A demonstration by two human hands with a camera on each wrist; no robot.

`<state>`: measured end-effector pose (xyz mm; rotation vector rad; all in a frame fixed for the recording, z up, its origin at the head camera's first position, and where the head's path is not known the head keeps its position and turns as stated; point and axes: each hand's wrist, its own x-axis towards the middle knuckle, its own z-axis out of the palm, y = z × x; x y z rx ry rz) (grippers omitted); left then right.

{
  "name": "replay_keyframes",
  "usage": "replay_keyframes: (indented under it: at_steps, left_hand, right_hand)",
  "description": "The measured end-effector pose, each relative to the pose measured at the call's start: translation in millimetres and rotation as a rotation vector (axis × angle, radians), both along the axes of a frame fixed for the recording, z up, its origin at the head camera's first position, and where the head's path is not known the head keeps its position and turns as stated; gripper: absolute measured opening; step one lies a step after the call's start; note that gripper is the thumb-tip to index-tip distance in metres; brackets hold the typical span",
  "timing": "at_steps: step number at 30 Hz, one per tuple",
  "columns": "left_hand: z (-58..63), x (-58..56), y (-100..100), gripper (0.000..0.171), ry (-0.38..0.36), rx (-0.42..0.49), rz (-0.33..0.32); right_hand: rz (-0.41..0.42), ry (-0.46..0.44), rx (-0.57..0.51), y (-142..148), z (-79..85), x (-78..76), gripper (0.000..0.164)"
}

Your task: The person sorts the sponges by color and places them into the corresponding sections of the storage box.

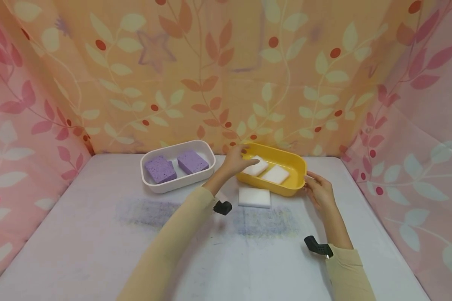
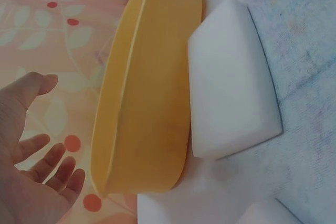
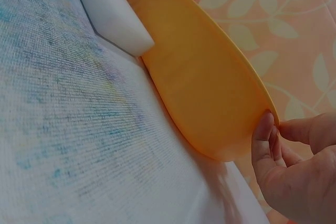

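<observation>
A yellow tray (image 1: 295,167) with two white sponges (image 1: 276,174) inside stands at the back, right of centre. My left hand (image 1: 233,162) hovers over its left end, fingers spread and loosely bent. In the left wrist view that hand (image 2: 31,177) holds nothing. At the tray's right end, my right hand (image 1: 321,193) pinches the rim between thumb and fingers, as the right wrist view confirms with the fingers on the yellow wall (image 3: 205,77). Another white sponge (image 1: 254,197) lies flat on the table just before the tray.
A white tray (image 1: 184,179) with two purple sponges (image 1: 193,162) stands to the left. One more white sponge (image 2: 269,214) lies beside my left forearm, mostly hidden. Patterned curtains (image 1: 226,83) rise behind and on both sides of the table (image 1: 79,234), which has bluish stains.
</observation>
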<state>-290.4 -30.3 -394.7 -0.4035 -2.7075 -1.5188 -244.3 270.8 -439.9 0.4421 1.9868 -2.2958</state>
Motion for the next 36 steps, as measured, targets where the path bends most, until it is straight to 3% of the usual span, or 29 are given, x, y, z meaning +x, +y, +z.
replay_keyframes:
  at_steps: [13,17,26,36]
  left_hand:
    - [2.4,24.6,-9.6,0.066,0.049,0.043,-0.005]
    - [0.6,31.8,-10.1,0.066,0.032,0.045,0.010]
    - [-9.5,45.4,-11.3,0.063,0.050,0.062,0.049]
    - [-23.6,62.1,-25.6,0.060,0.088,0.091,0.080]
  right_hand:
    - [0.009,0.053,-0.010,0.5,-0.9,1.5,0.060]
    - [0.004,0.047,-0.013,1.1,-0.3,1.2,0.059]
    - [0.002,0.030,-0.030,4.0,-3.1,-1.0,0.059]
    - [-0.004,0.013,-0.027,4.4,-3.0,-3.4,0.060]
